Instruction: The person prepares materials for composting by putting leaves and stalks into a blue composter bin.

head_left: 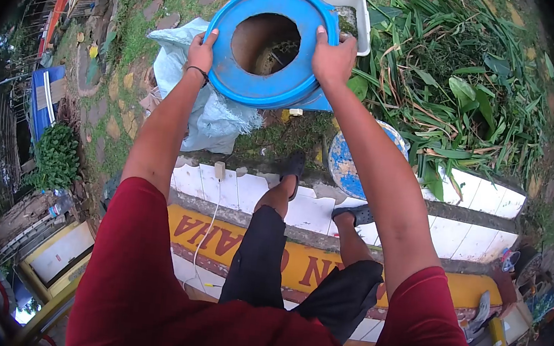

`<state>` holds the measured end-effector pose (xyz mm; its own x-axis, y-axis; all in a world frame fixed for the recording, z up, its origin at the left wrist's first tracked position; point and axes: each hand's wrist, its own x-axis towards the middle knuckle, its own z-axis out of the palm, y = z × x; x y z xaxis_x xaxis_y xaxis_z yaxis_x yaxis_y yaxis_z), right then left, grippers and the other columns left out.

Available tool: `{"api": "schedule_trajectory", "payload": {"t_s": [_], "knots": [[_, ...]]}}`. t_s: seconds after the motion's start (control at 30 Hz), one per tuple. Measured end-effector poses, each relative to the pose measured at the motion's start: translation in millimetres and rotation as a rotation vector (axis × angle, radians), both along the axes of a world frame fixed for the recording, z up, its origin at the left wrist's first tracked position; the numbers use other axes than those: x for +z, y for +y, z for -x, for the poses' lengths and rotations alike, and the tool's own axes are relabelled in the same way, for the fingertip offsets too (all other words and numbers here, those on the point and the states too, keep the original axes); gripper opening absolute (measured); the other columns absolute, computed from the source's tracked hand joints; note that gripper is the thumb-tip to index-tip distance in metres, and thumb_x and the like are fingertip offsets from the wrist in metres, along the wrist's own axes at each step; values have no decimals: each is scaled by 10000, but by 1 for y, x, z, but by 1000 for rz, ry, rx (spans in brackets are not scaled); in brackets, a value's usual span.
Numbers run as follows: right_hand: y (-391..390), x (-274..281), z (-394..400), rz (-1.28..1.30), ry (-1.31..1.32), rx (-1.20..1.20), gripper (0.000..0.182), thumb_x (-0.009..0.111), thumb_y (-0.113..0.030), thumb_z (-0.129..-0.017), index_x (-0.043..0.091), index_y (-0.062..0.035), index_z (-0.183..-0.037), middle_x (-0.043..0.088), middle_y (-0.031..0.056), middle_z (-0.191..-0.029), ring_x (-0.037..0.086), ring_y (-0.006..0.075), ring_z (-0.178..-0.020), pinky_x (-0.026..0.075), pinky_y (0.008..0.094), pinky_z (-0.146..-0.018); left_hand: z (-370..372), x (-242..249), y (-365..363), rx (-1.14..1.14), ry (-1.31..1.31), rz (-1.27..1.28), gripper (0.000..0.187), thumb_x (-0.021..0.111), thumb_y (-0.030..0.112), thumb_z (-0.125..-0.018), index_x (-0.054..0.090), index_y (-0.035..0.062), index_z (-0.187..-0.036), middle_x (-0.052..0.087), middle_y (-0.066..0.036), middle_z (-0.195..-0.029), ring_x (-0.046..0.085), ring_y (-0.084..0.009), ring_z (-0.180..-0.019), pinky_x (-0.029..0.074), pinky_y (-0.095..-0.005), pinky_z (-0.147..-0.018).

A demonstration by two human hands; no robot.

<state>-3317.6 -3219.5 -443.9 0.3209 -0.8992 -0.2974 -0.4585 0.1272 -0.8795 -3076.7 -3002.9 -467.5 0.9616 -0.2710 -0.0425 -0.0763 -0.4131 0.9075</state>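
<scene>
A heap of cut green leaves is spread over the ground to the right of both hands. Below the hands, a tiled white ledge is stood on by the person, with a yellow lettered band just under it. A pale plastic sack lies beneath the left hand.

A blue plastic drum is held out in front, tipped so its round opening faces the camera. It is gripped on opposite sides of the rim: the left hand is closed on the left edge, the right hand clamped on the right edge, thumb over the lip. Something dark and ribbed, possibly a coiled hose, is seen inside; the view is too dim to be sure.

Beyond the right hand, a white tub is partly hidden by the drum. A worn blue lid rests under the right forearm.

Judged from the footing on the ledge edge, the drum is best kept level between both grips, weight held close.
</scene>
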Motion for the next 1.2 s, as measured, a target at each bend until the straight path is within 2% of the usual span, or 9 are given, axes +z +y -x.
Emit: {"api": "schedule_trajectory", "payload": {"t_s": [0.37,0.5,0.6,0.67,0.77,0.9,0.93,1.13,1.2], "knots": [[-10,1,-14,40,65,-13,619,632,-506,-878,511,2,-1210,542,232,-1196,534,395,-1149,403,483,-983,15,23,-21,44,103,13,519,711,380,-897,586,-24,-1198,638,-94,-1050,593,-154,-919,475,-295,-849],[-26,-6,-32,53,61,-12,604,637,-514,-876,545,11,-1161,583,226,-1148,575,376,-1078,425,466,-943,-11,3,-28,2,57,7,505,695,378,-908,568,-27,-1182,619,-122,-1110,583,-185,-974,455,-320,-901],[-21,11,-44,85,89,-30,598,618,-533,-894,571,27,-1097,649,222,-1011,627,366,-953,454,449,-876,-9,35,-36,-16,153,33,528,694,385,-906,546,-35,-1189,623,-134,-1106,572,-204,-1020,447,-342,-922],[-9,11,-38,89,155,-7,618,588,-557,-906,569,24,-1115,654,232,-988,632,374,-915,458,465,-862,-7,15,-27,-19,196,94,523,683,394,-910,533,-30,-1177,581,-154,-1142,557,-228,-1054,434,-352,-946],[0,9,-15,103,273,8,655,546,-605,-911,573,15,-1119,656,249,-990,636,391,-931,457,475,-875,25,-6,-14,-22,121,76,490,681,378,-908,517,5,-1180,467,-165,-1175,493,-290,-1117,378,-392,-1016],[9,-3,-18,217,451,-113,728,474,-673,-911,575,16,-1123,654,279,-1037,625,441,-1019,448,485,-920,33,3,-15,4,134,78,481,721,328,-881,512,13,-1178,452,-163,-1171,492,-303,-1095,378,-403,-1012],[7,17,-29,-18,396,-19,869,474,-669,-921,492,119,-1287,569,364,-1206,554,452,-1178,401,463,-1013,24,9,-11,-1,153,89,481,721,328,-881,512,13,-1178,452,-163,-1171,492,-303,-1095,378,-403,-1012],[13,14,-31,114,511,-73,845,444,-699,-913,561,84,-1210,602,345,-1147,582,457,-1115,418,479,-982,22,6,-10,-29,241,195,465,740,290,-859,514,13,-1157,436,-159,-1180,488,-305,-1089,383,-407,-997],[9,5,-23,237,555,-117,794,461,-702,-899,580,48,-1133,647,313,-1037,621,453,-1037,446,509,-928,30,0,-14,-33,199,214,454,749,264,-847,520,20,-1153,434,-149,-1169,480,-297,-1098,377,-400,-1002]]}}
